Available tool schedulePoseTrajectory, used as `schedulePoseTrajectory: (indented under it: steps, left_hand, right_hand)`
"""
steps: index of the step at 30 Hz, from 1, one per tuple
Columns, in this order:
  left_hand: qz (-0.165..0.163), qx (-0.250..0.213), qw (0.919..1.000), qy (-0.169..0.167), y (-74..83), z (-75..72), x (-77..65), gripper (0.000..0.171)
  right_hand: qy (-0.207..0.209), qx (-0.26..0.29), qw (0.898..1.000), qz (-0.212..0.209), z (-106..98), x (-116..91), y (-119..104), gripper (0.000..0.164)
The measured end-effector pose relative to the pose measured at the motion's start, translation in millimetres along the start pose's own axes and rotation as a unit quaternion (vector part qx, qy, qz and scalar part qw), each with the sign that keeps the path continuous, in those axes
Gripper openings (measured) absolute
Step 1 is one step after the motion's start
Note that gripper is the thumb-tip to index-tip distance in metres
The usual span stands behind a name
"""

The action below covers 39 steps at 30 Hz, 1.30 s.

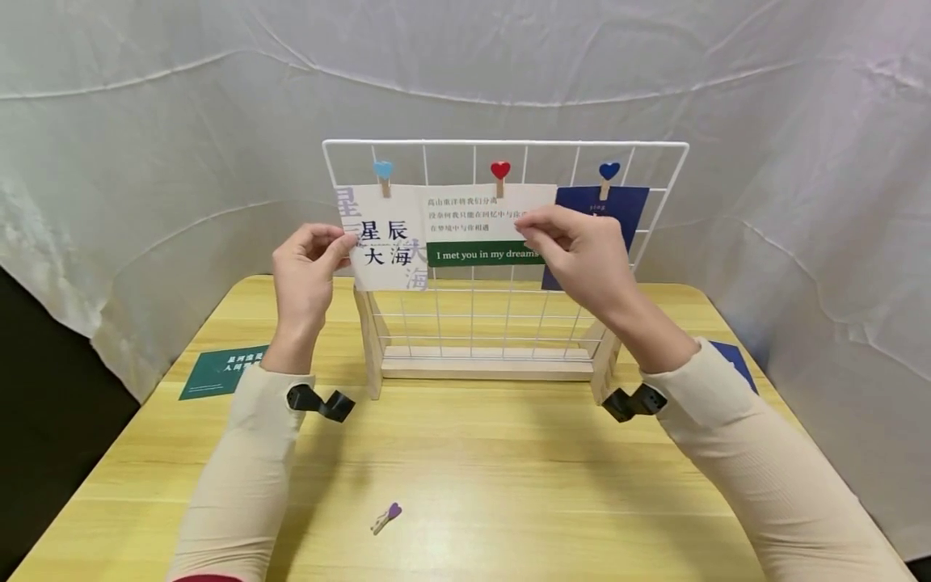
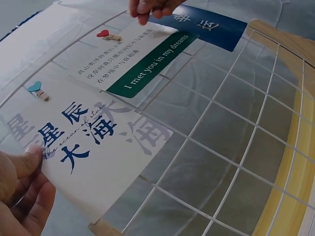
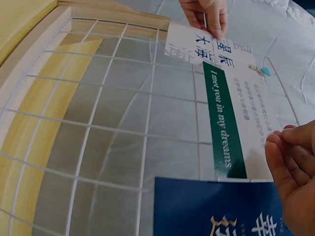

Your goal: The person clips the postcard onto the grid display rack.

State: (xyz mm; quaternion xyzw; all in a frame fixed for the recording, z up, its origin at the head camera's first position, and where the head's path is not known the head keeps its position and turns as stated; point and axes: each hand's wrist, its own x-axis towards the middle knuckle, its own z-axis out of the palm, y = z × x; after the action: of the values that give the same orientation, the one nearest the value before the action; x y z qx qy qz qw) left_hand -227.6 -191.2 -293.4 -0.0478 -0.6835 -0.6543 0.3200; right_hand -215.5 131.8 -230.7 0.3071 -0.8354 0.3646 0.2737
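My left hand pinches the left edge of a white card with blue characters, thumb on its front. A light blue heart clothespin clips that card to a white wire grid. Beside it hangs a white card with a green band, under a red heart clothespin. My right hand is in front of this card's right part, thumb and forefinger tips together; I cannot tell whether they pinch anything. A dark blue card hangs at the right under a dark blue heart clothespin, partly hidden by my right hand.
The grid stands in a wooden base on a wooden table. A purple heart clothespin lies near the front. A green card lies at the left, a blue card at the right, both partly behind my sleeves.
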Motion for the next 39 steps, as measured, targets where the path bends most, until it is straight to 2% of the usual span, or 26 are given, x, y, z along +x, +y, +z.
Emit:
schedulePoseTrajectory:
  steps: [5,11,17,23,30,35,39]
  left_hand:
    - [-0.009,0.012,0.9998,-0.013,-1.0,-5.3,-3.9,0.012]
    - [-0.009,0.053,0.9982,-0.025,-2.1,-11.3,-12.1,0.017]
    - [-0.015,0.095,0.9939,-0.054,-7.8,-23.4,-18.5,0.024]
    - [-0.013,0.157,0.9835,-0.088,-14.2,-40.7,-24.7,0.029]
    - [-0.016,0.230,0.9658,-0.118,-18.4,-56.4,-32.6,0.037]
    - [-0.025,0.263,0.9535,-0.145,-22.8,-69.0,-37.0,0.041]
    - [-0.035,0.288,0.9449,-0.152,-31.6,-81.8,-37.3,0.045]
  right_hand:
    - [0.006,0.000,1.000,0.007,-2.6,-11.3,8.7,0.014]
    - [-0.001,-0.004,1.000,0.019,-5.4,-21.7,13.9,0.016]
    - [-0.016,0.022,0.999,0.023,0.7,-33.0,14.0,0.016]
    - [-0.060,0.041,0.997,0.031,13.6,-47.1,8.4,0.017]
    - [-0.116,0.069,0.990,0.036,31.5,-63.2,-1.2,0.023]
    - [-0.149,0.088,0.984,0.029,44.8,-77.9,-6.5,0.025]
    - [-0.180,0.113,0.977,0.021,57.3,-90.2,-10.2,0.026]
